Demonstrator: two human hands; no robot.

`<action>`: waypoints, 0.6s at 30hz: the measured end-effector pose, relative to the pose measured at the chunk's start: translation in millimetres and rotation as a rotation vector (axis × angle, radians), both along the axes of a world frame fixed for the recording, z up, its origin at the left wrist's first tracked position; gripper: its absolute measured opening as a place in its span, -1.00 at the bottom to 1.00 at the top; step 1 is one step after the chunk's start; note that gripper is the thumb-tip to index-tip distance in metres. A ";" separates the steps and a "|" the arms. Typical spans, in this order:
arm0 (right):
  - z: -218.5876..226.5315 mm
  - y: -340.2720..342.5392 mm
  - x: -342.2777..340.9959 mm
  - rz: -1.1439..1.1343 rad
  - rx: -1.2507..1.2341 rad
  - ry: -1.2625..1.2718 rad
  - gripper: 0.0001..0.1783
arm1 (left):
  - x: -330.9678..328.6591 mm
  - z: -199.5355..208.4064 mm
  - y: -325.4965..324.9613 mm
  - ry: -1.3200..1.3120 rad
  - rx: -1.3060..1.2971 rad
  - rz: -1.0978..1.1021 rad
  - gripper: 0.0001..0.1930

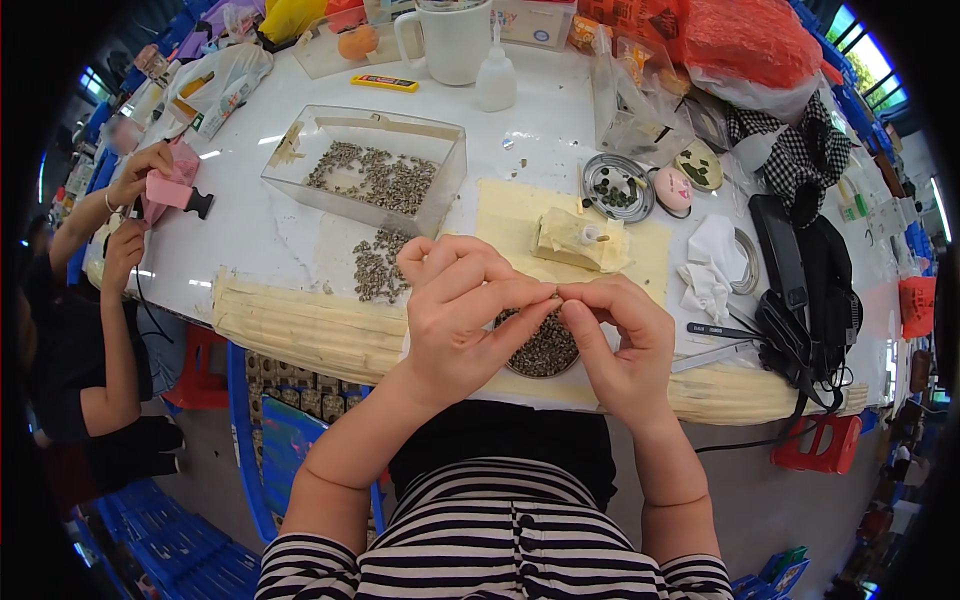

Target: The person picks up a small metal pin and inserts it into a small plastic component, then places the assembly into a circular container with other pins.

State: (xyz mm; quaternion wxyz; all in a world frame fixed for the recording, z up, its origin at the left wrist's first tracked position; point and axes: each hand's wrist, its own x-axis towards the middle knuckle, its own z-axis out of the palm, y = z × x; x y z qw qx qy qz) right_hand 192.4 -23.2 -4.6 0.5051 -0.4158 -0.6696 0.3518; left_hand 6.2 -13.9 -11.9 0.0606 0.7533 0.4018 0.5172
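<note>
My left hand (460, 310) and my right hand (620, 335) meet fingertip to fingertip, both pinched. Whatever sits between the fingertips is too small to name. Just below them is a round dish of small metal-coloured parts (545, 350), partly covered by my hands. Beyond my fingers stands a tape-wrapped block (580, 240) with a short peg on top, on a yellowish sheet (500, 205). Left of it, a clear plastic box (450, 185) holds many more small parts, and a loose pile of them (378, 270) lies beside my left hand.
Padded tape (300, 315) runs along the table's near edge. To the right are a metal dish with dark green bits (618, 190), tweezers (715, 330) and black straps (825, 280). A white mug (455, 45) and squeeze bottle (496, 80) stand behind. Another person's hands (135, 205) hold something pink at left.
</note>
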 end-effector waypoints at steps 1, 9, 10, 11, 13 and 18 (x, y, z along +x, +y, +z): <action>0.1 0.0 0.2 -0.001 0.003 -0.006 -0.86 | -0.1 1.1 0.4 0.007 0.008 -0.004 -0.75; 1.9 1.0 -0.8 -0.028 0.069 -0.045 -0.86 | -0.9 1.5 1.4 0.002 0.002 -0.021 -0.76; 3.1 1.2 -1.4 -0.045 0.101 -0.062 -0.86 | -2.3 2.5 1.7 -0.004 -0.010 -0.029 -0.77; 2.7 1.4 -1.2 -0.066 0.132 -0.074 -0.87 | -3.5 2.7 1.4 -0.012 -0.021 -0.036 -0.77; 1.7 1.4 -0.6 -0.107 0.194 -0.099 -0.88 | -9.7 1.2 -6.1 0.014 -0.139 -0.076 -0.78; 2.5 1.5 -0.9 -0.118 0.260 -0.174 -0.88 | -11.7 -8.1 -19.9 0.094 -0.205 -0.063 -0.85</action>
